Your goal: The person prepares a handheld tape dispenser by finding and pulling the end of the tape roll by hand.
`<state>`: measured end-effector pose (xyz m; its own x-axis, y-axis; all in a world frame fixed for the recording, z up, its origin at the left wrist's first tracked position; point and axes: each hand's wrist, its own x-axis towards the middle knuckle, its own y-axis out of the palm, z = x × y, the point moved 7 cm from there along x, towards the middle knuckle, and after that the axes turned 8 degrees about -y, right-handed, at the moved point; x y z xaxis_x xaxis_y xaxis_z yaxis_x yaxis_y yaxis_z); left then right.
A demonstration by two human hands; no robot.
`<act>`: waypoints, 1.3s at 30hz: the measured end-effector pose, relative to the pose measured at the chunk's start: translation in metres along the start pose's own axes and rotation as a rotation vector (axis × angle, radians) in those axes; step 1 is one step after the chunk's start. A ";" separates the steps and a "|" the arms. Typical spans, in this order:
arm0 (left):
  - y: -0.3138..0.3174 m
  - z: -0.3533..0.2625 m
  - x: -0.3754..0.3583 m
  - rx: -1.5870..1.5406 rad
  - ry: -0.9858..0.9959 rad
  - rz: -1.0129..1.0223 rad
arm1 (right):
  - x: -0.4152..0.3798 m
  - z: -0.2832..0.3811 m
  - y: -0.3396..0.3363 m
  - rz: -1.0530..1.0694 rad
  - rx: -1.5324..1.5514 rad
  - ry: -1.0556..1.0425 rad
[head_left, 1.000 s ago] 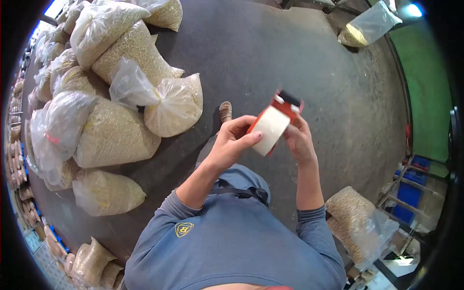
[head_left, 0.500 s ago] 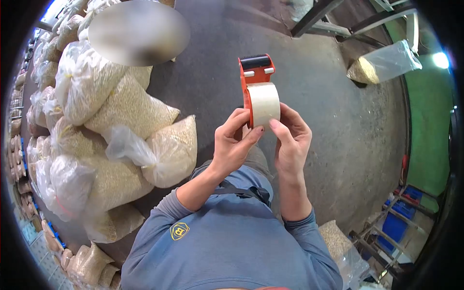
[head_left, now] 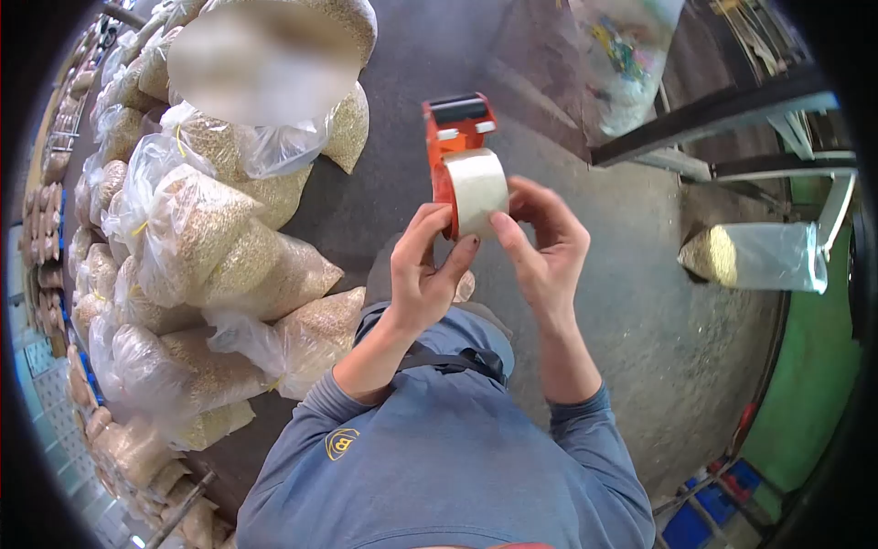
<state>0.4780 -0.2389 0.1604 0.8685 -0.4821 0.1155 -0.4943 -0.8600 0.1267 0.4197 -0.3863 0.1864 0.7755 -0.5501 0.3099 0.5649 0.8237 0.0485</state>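
A red tape dispenser [head_left: 460, 135] with a black roller at its far end is held up in front of my body. It carries a wide roll of whitish tape [head_left: 481, 194]. My left hand [head_left: 426, 273] grips the dispenser's near left side between fingers and thumb. On the right, my right hand [head_left: 547, 249] has its thumb against the tape's outer face and its fingers curled around the roll's right edge. Whether a loose tape end lies under the right thumb cannot be made out.
Clear plastic bags of pale grainy material [head_left: 274, 274] are piled on the left. A partly filled bag [head_left: 718, 256] hangs by a metal frame [head_left: 722, 114] on the right. Blue crates [head_left: 700, 517] stand at lower right. A blurred patch covers the upper left.
The view has shifted, so bags and frame appear lower. Both hands still hold the dispenser, now slightly further left in view. The right fingers have lifted and bent more at the roll's edge.
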 end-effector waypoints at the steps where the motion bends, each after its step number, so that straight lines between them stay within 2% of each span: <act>1: -0.002 0.002 0.030 -0.008 0.003 -0.015 | 0.031 -0.009 -0.004 0.017 -0.005 -0.002; 3: -0.003 0.016 0.092 0.054 -0.143 0.031 | 0.099 -0.001 0.000 0.151 -0.346 -0.289; 4: -0.005 0.018 0.126 0.061 -0.110 0.067 | 0.130 -0.003 0.006 0.309 -0.515 -0.432; 5: -0.008 0.018 0.160 0.044 -0.107 0.060 | 0.166 -0.009 0.008 0.322 -0.528 -0.435; 7: -0.009 0.014 0.225 0.141 -0.036 0.170 | 0.229 -0.020 0.032 0.536 -0.553 -0.448; 8: -0.012 0.014 0.257 0.313 0.102 0.161 | 0.261 -0.028 0.040 0.576 -0.507 -0.419; 9: -0.016 0.015 0.292 0.295 0.102 0.173 | 0.293 -0.031 0.046 0.572 -0.528 -0.412; 11: -0.020 0.015 0.357 0.294 0.139 0.166 | 0.353 -0.047 0.058 0.654 -0.497 -0.214; 13: -0.022 0.011 0.421 0.267 0.152 0.151 | 0.413 -0.059 0.067 0.657 -0.517 -0.177; 15: -0.022 0.008 0.470 0.282 0.214 0.204 | 0.459 -0.081 0.071 0.644 -0.437 -0.049; 17: -0.028 0.012 0.515 0.296 0.201 0.195 | 0.502 -0.101 0.078 0.588 -0.330 0.006; 21: -0.042 0.028 0.605 0.328 0.137 0.106 | 0.586 -0.150 0.095 0.617 -0.184 0.108; 29: -0.041 0.054 0.810 0.454 0.165 -0.001 | 0.774 -0.257 0.113 0.558 0.279 0.296; 33: -0.037 0.053 0.922 0.462 0.080 -0.143 | 0.889 -0.293 0.122 0.607 0.321 0.309; 36: -0.045 0.056 0.998 0.472 0.007 -0.218 | 0.966 -0.311 0.137 0.631 0.337 0.243; 39: -0.058 0.066 1.066 0.486 -0.040 -0.242 | 1.030 -0.338 0.157 0.651 0.379 0.362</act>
<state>1.4348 -0.7137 0.2107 0.9608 -0.2583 0.1004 -0.2135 -0.9209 -0.3260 1.4025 -0.8705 0.1926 0.9933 0.0949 0.0656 -0.1104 0.9471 0.3014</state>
